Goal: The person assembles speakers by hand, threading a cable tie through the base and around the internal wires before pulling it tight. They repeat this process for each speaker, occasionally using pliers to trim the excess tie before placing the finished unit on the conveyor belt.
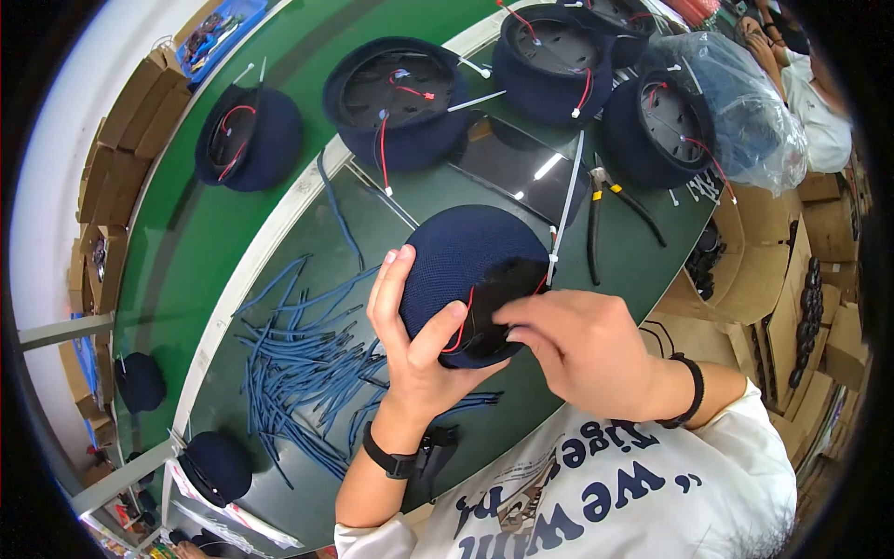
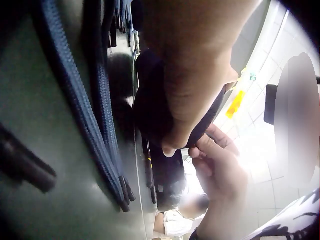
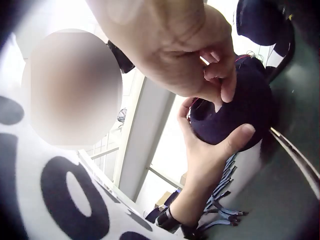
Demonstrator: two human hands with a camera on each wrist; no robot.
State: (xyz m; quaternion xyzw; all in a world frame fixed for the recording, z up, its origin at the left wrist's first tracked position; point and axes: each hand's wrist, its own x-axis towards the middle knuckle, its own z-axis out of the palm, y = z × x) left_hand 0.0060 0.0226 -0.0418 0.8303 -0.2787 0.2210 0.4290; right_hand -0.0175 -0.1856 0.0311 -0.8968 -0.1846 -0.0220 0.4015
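A round housing covered in navy knit fabric (image 1: 470,244) is held above the table, its dark hollow opening tilted toward the person's body. From the left my left hand (image 1: 410,349) grips it, thumb over the rim and fingers spread along the outside. My right hand (image 1: 596,352) is at the opposite side of the opening; in the right wrist view its thumb and forefinger (image 3: 227,90) pinch the fabric edge. A thin red wire (image 1: 463,321) shows inside the opening. Beside the rim a white cable tie (image 1: 559,238) sticks up. The rest of the interior is partly hidden by my fingers.
Many blue cords (image 1: 307,373) lie heaped at left on the green table. Beyond the housing are a black glossy panel (image 1: 517,163) and black-handled pliers (image 1: 596,219). Several similar navy housings (image 1: 396,130) stand along the far side. Cardboard boxes (image 1: 745,279) stand at right.
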